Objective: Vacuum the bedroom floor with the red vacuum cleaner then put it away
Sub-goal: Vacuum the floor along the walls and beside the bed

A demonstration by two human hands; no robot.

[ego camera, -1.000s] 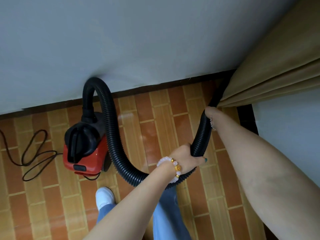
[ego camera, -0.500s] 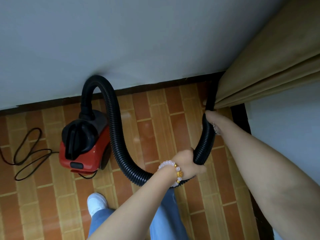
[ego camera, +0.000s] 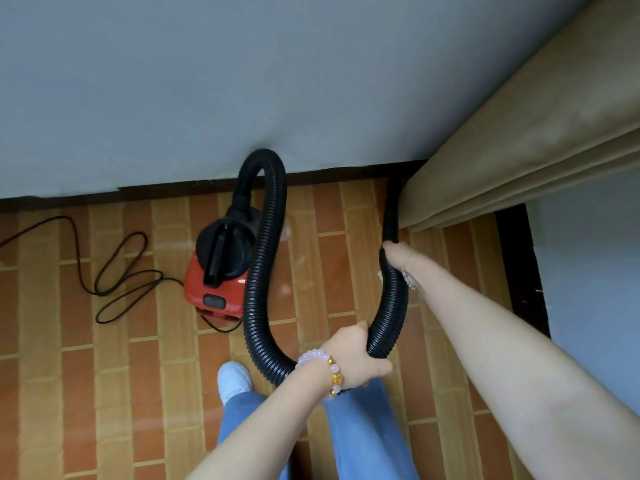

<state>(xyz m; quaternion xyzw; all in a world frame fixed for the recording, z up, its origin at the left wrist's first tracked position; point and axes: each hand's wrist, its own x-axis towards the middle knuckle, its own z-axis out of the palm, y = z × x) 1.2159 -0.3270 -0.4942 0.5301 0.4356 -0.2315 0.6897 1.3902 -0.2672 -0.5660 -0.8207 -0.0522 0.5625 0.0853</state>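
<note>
Tighter than a second ago, the hose (ego camera: 255, 289) hangs as a narrow U, the red vacuum cleaner (ego camera: 216, 285) closer beside it on the brick-patterned floor (ego camera: 138, 375). At the U's bottom the left hand (ego camera: 356, 355) grips it; the right hand (ego camera: 398, 256) wraps the far limb, nearer the working end. From that grip the ribbed, flexible black tube runs toward the skirting (ego camera: 346, 169), under the tan curtain (ego camera: 502, 150) (tip hidden), so a push should follow that line.

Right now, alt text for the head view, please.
The left hand and right hand grip a black hose whose far end reaches a tan curtain. The red vacuum cleaner sits on the floor, cord looped beside it.
</note>
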